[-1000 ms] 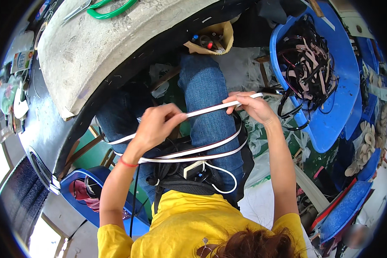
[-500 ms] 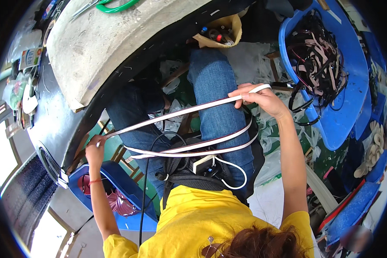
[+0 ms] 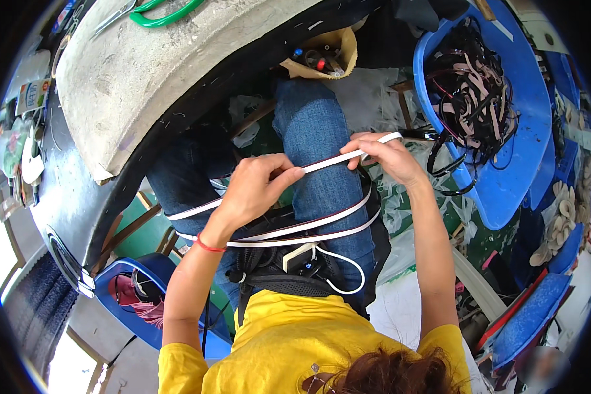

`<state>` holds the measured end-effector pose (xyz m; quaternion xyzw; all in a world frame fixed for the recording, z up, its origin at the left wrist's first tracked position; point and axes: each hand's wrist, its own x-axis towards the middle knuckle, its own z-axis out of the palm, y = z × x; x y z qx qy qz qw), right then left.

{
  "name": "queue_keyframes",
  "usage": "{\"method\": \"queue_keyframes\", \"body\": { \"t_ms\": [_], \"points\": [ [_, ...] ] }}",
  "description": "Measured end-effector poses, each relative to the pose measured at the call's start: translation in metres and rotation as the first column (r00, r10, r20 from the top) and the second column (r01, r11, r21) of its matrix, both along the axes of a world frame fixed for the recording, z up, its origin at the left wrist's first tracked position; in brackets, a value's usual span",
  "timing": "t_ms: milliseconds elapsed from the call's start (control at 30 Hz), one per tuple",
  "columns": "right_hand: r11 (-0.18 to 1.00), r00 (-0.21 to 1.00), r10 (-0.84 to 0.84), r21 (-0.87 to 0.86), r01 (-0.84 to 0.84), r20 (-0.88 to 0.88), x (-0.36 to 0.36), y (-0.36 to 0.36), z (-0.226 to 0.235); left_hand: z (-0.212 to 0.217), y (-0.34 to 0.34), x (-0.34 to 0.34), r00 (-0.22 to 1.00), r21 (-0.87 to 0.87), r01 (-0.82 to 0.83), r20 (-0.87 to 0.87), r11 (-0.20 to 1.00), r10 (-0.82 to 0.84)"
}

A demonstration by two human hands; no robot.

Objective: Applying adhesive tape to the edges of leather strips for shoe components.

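A long white strip with a dark edge point(image 3: 326, 161) is stretched between my two hands above my right thigh. My left hand point(image 3: 259, 187) pinches it between thumb and fingers. Farther right, my right hand point(image 3: 386, 157) grips the strip near a white end that sticks out past the fingers. More lengths of the same strip lie across both thighs of my jeans in loops. Under them on my lap sits a small dark device point(image 3: 306, 268) with a white cable point(image 3: 362, 276) curving from it.
A blue basin point(image 3: 515, 177) at right holds a tangle of black and pinkish strips point(image 3: 473, 98). Green-handled scissors point(image 3: 167, 20) lie on the pale slab point(image 3: 131, 85) at far left. A paper bag of small items point(image 3: 345, 46) stands ahead; another blue bin point(image 3: 131, 315) is at lower left.
My left hand has come in from the far left to the strip close to my right hand. The right hand stays nearly in place, and the whole view has shifted slightly.
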<state>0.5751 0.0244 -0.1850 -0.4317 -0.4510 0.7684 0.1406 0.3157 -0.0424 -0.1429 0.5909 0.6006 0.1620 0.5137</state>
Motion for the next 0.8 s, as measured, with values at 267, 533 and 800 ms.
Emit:
{"method": "queue_keyframes", "body": {
  "t_ms": [267, 533, 800],
  "points": [
    [0.999, 0.99, 0.049, 0.019, -0.047, -0.131, 0.011, 0.002, -0.012, 0.013, -0.042, -0.065, 0.994, -0.033, -0.094, -0.059, 0.995, 0.092],
    [0.999, 0.991, 0.036, -0.015, -0.039, -0.127, 0.015, 0.0, -0.015, 0.02, -0.105, -0.152, 0.913, -0.005, -0.215, -0.357, 0.977, 0.198],
    [0.993, 0.992, 0.097, 0.074, -0.091, -0.079, 0.007, 0.004, -0.002, -0.009, -0.192, -0.276, 0.741, 0.046, -0.254, -0.632, 0.966, 0.225]
  ]
}}
